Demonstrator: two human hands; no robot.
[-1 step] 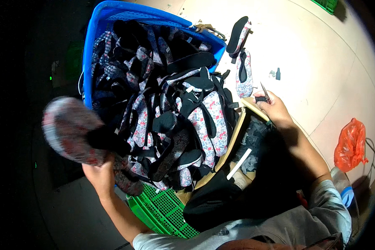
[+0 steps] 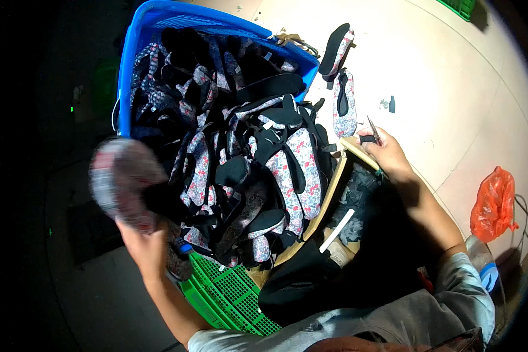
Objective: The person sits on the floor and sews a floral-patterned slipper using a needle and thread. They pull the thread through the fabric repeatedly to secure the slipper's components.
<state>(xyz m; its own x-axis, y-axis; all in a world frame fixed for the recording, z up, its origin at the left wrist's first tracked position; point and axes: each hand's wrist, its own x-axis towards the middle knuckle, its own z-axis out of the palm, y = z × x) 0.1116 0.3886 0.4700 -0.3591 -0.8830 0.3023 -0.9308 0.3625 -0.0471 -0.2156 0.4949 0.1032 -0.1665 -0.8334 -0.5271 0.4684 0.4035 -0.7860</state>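
Observation:
My left hand (image 2: pixel 145 249) is closed on a floral cloth slipper (image 2: pixel 114 182), blurred by motion, at the left side of a big heap. Part of another dark slipper (image 2: pixel 179 267) shows beside that wrist; whether I hold it too, I cannot tell. At the right, my right hand (image 2: pixel 387 154) grips small scissors (image 2: pixel 373 131) with a dark handle, blades pointing up and away. It sits at the corner of a cardboard box (image 2: pixel 321 216). Floral slippers with black soles or linings (image 2: pixel 302 170) fill the space between my hands.
A blue plastic basket (image 2: pixel 123 76) full of slippers stands behind the heap. Green crates (image 2: pixel 232 293) lie near my lap. Dark scraps (image 2: pixel 358 193) fill the box, with a white strip (image 2: pixel 337 232) across. Two slippers (image 2: pixel 344 105) and a red plastic bag (image 2: pixel 493 196) lie on the floor.
My left hand and the floral slipper have shifted a little to the right, toward the heap. My right hand with the scissors stays where it was.

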